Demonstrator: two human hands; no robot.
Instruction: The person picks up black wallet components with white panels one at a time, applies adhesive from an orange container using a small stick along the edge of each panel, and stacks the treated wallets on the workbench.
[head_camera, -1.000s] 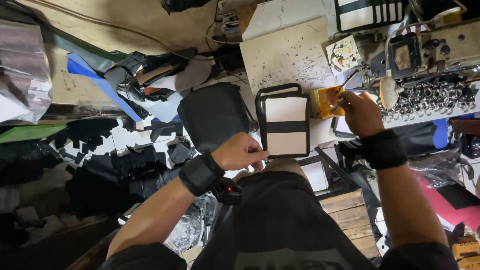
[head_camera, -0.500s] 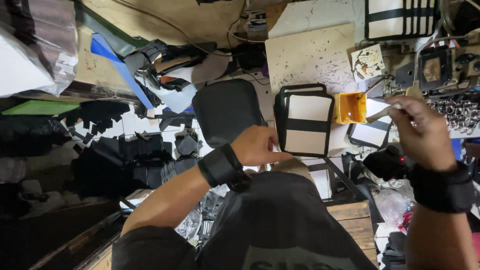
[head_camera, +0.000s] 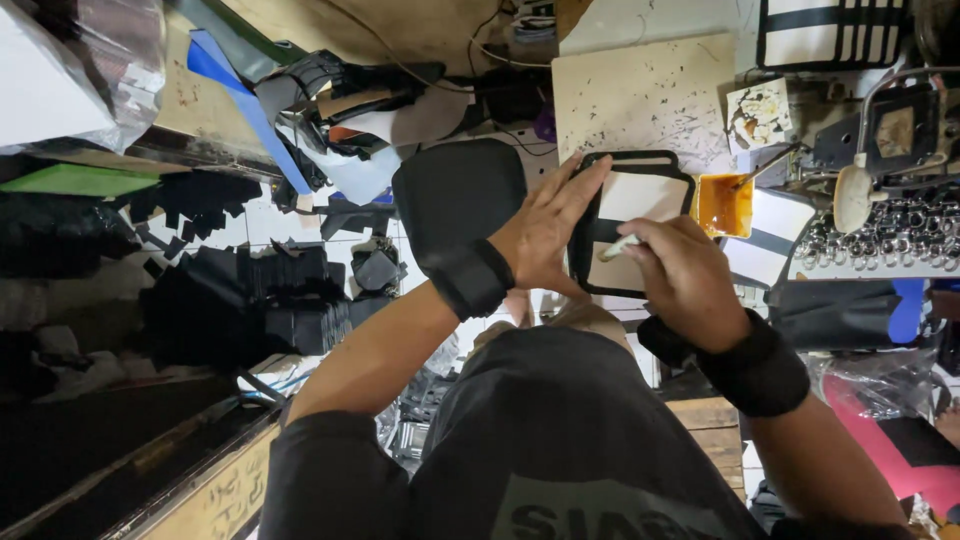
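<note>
A flat bag panel (head_camera: 650, 195), white with black edges and a black band, lies in front of me on the work surface. My left hand (head_camera: 545, 230) rests flat on its left edge, fingers spread, holding it down. My right hand (head_camera: 685, 275) is closed around a thin pale stick or brush (head_camera: 620, 246) whose tip touches the panel's lower middle. Both wrists wear black bands. An orange tub of glue (head_camera: 722, 203) sits just right of the panel with another stick standing in it.
A pale, speckled board (head_camera: 640, 90) lies beyond the panel. A black padded piece (head_camera: 455, 200) sits to its left. Black cut pieces (head_camera: 250, 290) pile at the left. Metal rings (head_camera: 880, 235) and a machine (head_camera: 890, 130) crowd the right. More striped panels (head_camera: 830, 30) are top right.
My right hand came back from the orange tub to the panel with the stick. My left hand slid up onto the panel's left edge. The view moved closer.
</note>
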